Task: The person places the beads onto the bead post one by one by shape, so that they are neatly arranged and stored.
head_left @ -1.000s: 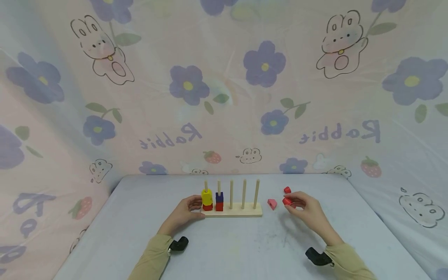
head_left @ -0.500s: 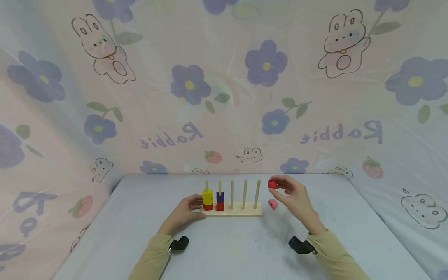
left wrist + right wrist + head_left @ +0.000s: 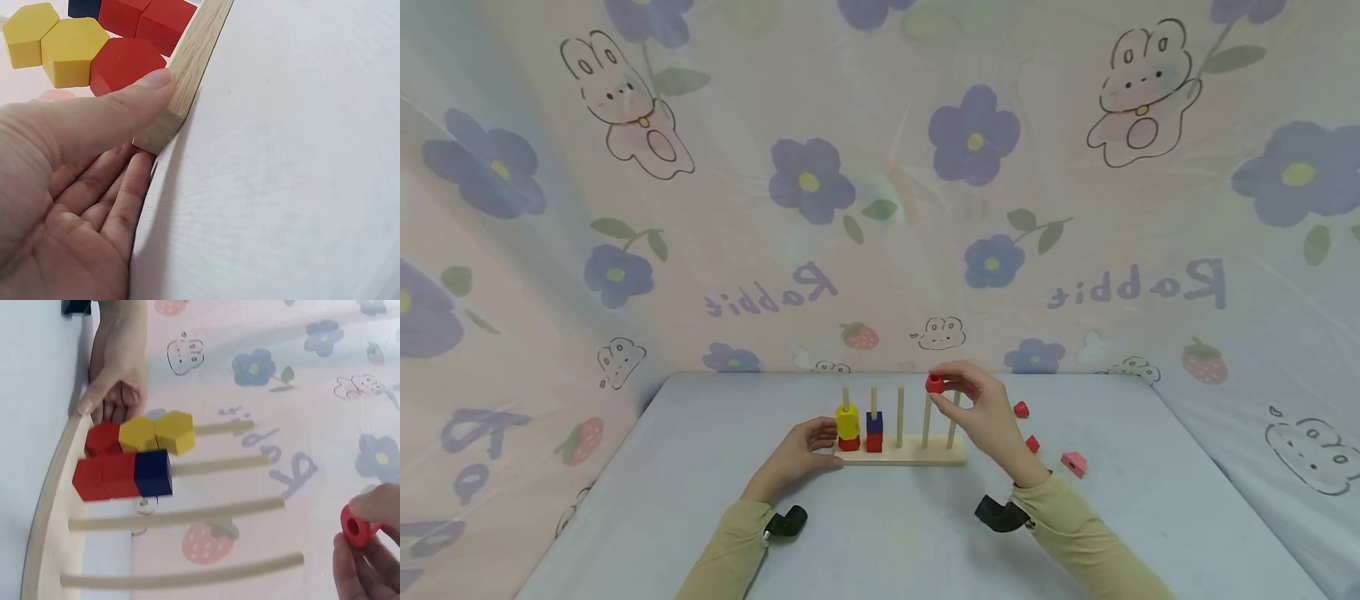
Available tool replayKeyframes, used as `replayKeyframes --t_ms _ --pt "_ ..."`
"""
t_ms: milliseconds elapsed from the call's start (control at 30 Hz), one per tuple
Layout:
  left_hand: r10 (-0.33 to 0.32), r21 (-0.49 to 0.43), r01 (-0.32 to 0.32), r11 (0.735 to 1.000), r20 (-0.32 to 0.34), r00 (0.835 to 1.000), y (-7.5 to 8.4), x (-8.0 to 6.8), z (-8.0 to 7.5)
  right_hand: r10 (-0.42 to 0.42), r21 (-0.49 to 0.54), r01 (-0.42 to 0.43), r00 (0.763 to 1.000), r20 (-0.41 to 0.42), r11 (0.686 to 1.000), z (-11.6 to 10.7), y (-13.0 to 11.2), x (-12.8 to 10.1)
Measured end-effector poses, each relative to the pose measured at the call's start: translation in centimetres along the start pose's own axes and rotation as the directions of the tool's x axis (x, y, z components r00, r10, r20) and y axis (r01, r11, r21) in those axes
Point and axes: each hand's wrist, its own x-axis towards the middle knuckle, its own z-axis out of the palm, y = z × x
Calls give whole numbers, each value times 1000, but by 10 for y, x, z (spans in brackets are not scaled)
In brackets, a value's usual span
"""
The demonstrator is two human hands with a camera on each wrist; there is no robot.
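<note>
Red round wooden bead (image 3: pixel 934 383) with a centre hole sits pinched in our right hand (image 3: pixel 985 412), held at the top of the fourth peg of the pale wooden peg rack (image 3: pixel 901 451). Our left hand (image 3: pixel 797 454) lies on the grey worktop (image 3: pixel 880 533), straight fingers and thumb pressing the rack's left end beside the red and yellow hexagonal blocks (image 3: pixel 847 427).

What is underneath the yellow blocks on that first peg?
Under the yellow blocks on the leftmost peg sits a red hexagonal block, resting on the wooden base. The left hand's thumb covers part of it.
</note>
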Motion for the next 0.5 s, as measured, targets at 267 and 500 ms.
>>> replayKeyframes --t_ms 267,500 --pt "4 -8 -4 1000 7 1000 0 1 -1 -25 -66 24 1000 -1 998 25 -1 5" --pt "26 18 -26 999 13 1000 -2 0 -1 3 -52 -4 1000 -23 999 35 4 12"
